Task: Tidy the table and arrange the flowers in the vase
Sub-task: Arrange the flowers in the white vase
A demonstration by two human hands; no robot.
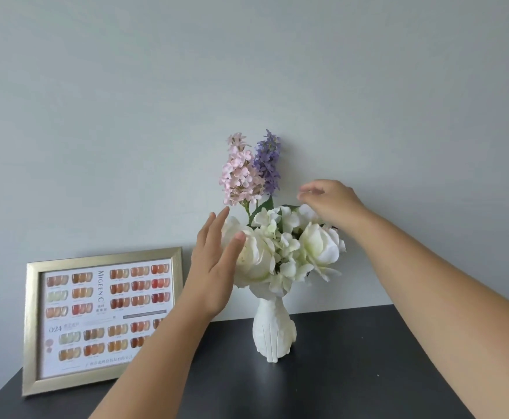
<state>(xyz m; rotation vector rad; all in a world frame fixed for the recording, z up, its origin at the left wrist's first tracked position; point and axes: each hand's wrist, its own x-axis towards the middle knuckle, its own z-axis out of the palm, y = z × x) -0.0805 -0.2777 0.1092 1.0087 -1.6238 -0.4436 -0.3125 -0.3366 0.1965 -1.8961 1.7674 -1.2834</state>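
A white ribbed vase (272,329) stands on the dark table (352,373) near the wall. It holds white blooms (286,252), a pink spray (241,173) and a purple spray (267,161) that rise above them. My left hand (214,267) is flat and open against the left side of the white blooms, fingers pointing up. Above the right side of the bunch hovers my right hand (328,201), fingers loosely curled and holding nothing, close to the topmost white petals.
A gold-framed card of nail colour swatches (96,319) leans against the wall at the left of the table, partly behind my left forearm. A plain grey wall (247,71) stands directly behind the vase.
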